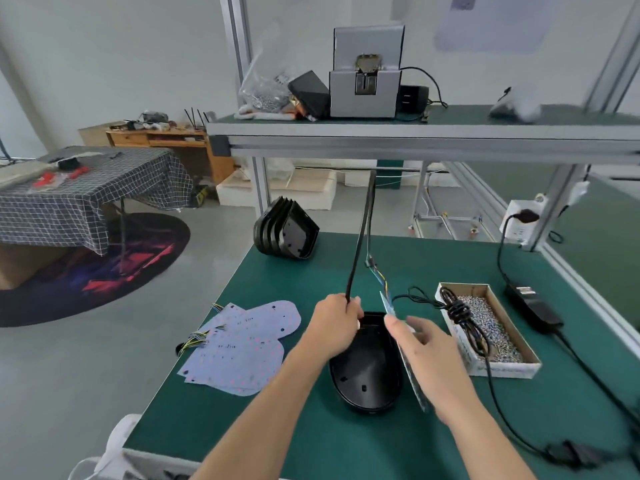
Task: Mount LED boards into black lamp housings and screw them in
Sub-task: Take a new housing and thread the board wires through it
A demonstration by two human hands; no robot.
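A black oval lamp housing (365, 372) lies open side up on the green mat, near the front. My left hand (334, 327) rests at its far rim and grips a black cable (362, 233) that rises toward the upper shelf. My right hand (424, 351) holds an LED board (408, 367) on edge along the housing's right side; its coloured wires (379, 277) trail upward. A pile of pale LED boards (242, 341) lies to the left. A stack of black housings (285, 230) sits tipped at the mat's far left.
A cardboard box of small screws (498, 327) with a coiled black cord in it stands right of the housing. A black power adapter (533, 306) and its cable run along the right edge. A grey screw feeder (365, 84) sits on the upper shelf.
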